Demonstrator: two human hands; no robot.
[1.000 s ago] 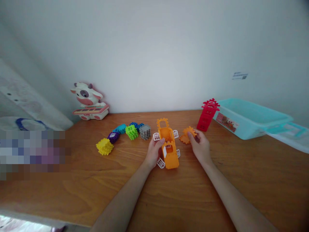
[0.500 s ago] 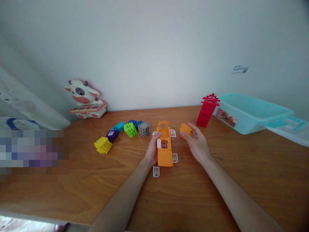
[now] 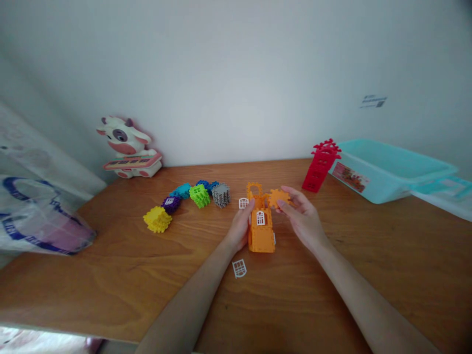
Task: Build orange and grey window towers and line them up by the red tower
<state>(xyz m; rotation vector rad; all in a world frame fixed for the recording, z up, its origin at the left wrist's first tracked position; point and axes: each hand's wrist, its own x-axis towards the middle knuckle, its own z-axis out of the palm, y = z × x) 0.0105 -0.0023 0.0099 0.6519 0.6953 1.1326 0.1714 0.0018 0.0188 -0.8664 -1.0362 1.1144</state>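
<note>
Around the work: a curved row of interlocking blocks [image 3: 191, 194] on the wooden table [image 3: 110, 285], a cow toy [image 3: 127, 147] by the wall, a red block tower [image 3: 320, 167] beside a teal plastic bin [image 3: 391, 169]. Loose white window frames [image 3: 239, 268] lie near. Orange block house [image 3: 261, 233] lies mid-table, one white window fitted. Left hand [image 3: 239, 227]: fingers together against its side, grip unclear. Right hand [image 3: 304, 221]: pinches an orange gear-edged panel [image 3: 278, 198] just beside the house's top.
</note>
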